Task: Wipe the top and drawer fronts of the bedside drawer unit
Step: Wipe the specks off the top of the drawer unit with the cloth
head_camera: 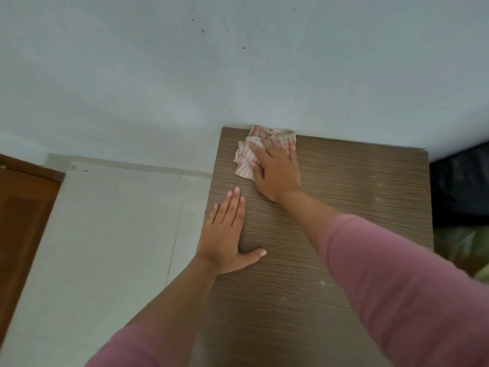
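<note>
Striped cloth (247, 160) beneath my flat right hand (276, 172) wipes the top's (344, 194) far corner; left hand (227, 231) braces, fingers together; drawer fronts unseen, untouched.

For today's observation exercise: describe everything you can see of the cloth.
The cloth is white with thin red stripes, soft and crumpled into loose folds. It lies on the brown drawer unit top, at its far edge by the wall. The right hand presses flat on it, covering its right part.

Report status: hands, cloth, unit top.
Right hand flat on cloth, far left corner of the top, by the wall. Left hand flat, bracing left edge. Nothing in the way.
</note>
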The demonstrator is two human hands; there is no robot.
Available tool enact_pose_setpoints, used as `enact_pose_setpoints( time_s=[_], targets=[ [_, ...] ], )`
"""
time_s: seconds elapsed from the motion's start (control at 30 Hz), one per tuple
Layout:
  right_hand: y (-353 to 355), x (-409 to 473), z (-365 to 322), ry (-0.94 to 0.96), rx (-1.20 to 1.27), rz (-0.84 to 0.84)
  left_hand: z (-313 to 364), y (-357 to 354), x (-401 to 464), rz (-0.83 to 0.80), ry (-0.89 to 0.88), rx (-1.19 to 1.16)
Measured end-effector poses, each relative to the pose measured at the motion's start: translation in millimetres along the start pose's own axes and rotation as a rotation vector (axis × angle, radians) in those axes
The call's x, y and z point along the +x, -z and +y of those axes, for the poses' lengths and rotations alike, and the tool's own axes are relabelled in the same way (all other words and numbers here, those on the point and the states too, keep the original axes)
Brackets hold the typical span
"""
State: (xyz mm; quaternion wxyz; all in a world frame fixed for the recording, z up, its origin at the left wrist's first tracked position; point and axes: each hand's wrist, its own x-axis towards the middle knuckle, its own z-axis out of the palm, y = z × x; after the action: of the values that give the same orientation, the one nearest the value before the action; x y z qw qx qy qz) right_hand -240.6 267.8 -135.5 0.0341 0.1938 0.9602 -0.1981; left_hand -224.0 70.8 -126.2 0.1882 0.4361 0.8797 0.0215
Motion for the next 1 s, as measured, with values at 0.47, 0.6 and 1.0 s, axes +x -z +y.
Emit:
enact_pose_setpoints(
  time_s=[0.47,0.6,1.0],
  targets=[
    [26,-83,108,-0.383,-0.085,0.084,1,-1,1,0.004,-0.001,0.022],
    [31,-105,128,-0.454,-0.087,0.106,1,-2,0,0.02,-0.01,0.04],
    [32,-190,156,-0.74,-0.041,0.131,2,-4,0,0.006,0.0,0.103]
  ],
)
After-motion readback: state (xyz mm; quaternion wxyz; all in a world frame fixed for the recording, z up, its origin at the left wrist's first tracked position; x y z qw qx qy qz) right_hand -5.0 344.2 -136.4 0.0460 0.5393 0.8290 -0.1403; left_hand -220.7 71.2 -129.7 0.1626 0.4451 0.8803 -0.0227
